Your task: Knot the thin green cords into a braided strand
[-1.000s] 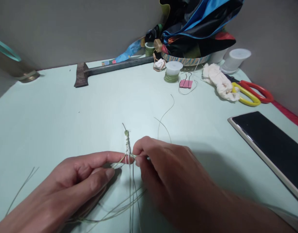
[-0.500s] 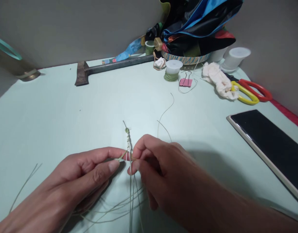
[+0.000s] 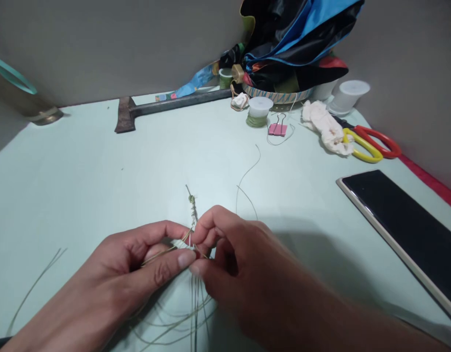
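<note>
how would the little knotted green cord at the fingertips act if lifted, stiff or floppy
The knotted cord would probably feel light, being so slim. Its knotted part may stay fairly stiff, as it lies nearly straight. The loose strands would likely flop and tangle, since they curve and cross.

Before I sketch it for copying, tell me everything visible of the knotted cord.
The knotted cord is a slim, bumpy strip that looks like thread, greener at its far end and paler toward the hands, with a short stub at the tip. It points away over the pale table. Loose strands run from its near end to the left hand and right hand, touching both. Knots look too small to count.
</note>
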Tool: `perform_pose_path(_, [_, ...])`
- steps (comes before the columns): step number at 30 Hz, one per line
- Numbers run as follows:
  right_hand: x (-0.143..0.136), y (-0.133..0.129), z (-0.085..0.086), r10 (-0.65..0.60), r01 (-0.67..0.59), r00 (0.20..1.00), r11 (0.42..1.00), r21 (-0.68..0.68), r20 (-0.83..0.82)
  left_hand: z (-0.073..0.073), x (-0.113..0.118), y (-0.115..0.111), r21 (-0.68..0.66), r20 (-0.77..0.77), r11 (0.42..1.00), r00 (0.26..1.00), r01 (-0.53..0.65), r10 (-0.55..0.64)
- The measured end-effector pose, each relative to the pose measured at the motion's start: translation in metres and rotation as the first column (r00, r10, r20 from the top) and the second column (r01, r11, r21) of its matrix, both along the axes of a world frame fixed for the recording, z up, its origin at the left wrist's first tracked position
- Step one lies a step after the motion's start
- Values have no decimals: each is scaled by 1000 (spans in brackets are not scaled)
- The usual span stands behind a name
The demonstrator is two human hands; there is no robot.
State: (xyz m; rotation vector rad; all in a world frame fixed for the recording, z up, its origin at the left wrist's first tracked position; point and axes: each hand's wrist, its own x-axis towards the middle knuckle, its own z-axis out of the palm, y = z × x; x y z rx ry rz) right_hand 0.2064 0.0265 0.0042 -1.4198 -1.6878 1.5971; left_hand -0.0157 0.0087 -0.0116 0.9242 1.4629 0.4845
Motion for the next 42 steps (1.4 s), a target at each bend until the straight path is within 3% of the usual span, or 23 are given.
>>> perform_pose_path(5, [-3, -8, -4, -10, 10, 1000, 996, 84, -2, -1, 9, 1, -35, 29, 998, 998, -46, 47])
perform_pose_path(10, [0, -8, 2, 7, -14, 996, 996, 87, 84, -7, 7, 2, -57, -26, 998, 1000, -2, 1])
perform_pose_path(18, [12, 11, 8, -50, 33, 984, 995, 97, 174, 6, 6, 4, -170, 12, 985, 1000, 22, -20])
perform_pose_path(27, [1, 9, 0, -23, 17, 998, 994, -105, -51, 1, 1, 0, -129, -31, 991, 999, -43, 39])
perform_pose_path(31, [0, 12, -1, -46, 42, 998, 994, -105, -40, -1, -1, 0, -133, -36, 990, 998, -52, 47])
perform_pose_path(35, [3, 10, -3, -47, 48, 999, 996, -71, 7, -3, 0, 1, -102, -10, 995, 1000, 17, -18])
perform_pose_path(39, [2, 7, -6, -58, 51, 995, 995, -89, -80, -7, -3, -2, -62, -50, 997, 998, 46, -49])
perform_pose_path(42, [-3, 8, -7, -77, 74, 996, 996, -54, -55, -10, -9, -8, -47, -109, 997, 992, 55, -60])
